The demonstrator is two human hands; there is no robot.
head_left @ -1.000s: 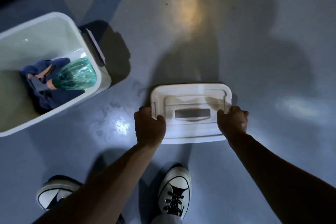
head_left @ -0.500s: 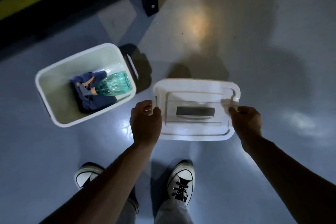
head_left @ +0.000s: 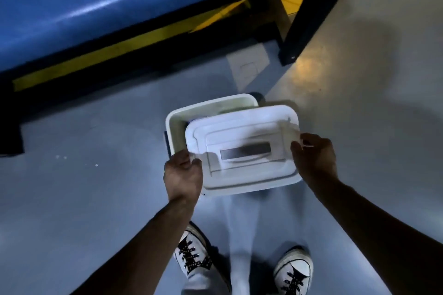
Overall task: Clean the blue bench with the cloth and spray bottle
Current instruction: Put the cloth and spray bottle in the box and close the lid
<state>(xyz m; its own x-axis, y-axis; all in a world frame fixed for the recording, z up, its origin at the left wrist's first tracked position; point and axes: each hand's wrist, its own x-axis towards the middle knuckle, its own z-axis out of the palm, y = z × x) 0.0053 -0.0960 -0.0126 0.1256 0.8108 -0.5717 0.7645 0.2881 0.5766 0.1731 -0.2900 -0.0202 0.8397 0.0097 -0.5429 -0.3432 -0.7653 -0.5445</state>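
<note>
A white lid [head_left: 242, 148] is held over a white bin [head_left: 189, 115] on the floor, gripped at its ends by left hand [head_left: 183, 176] and right hand [head_left: 314, 160], fingers curled round the edges. Blue bench [head_left: 79, 0] untouched, no wiping seen; cloth and spray bottle hidden, probably inside the bin.

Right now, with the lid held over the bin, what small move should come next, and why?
Probably shift the white plastic lid up-left and lower it: left hand and right hand grip its ends, but it sits offset, leaving the white plastic bin's left rim uncovered.
</note>
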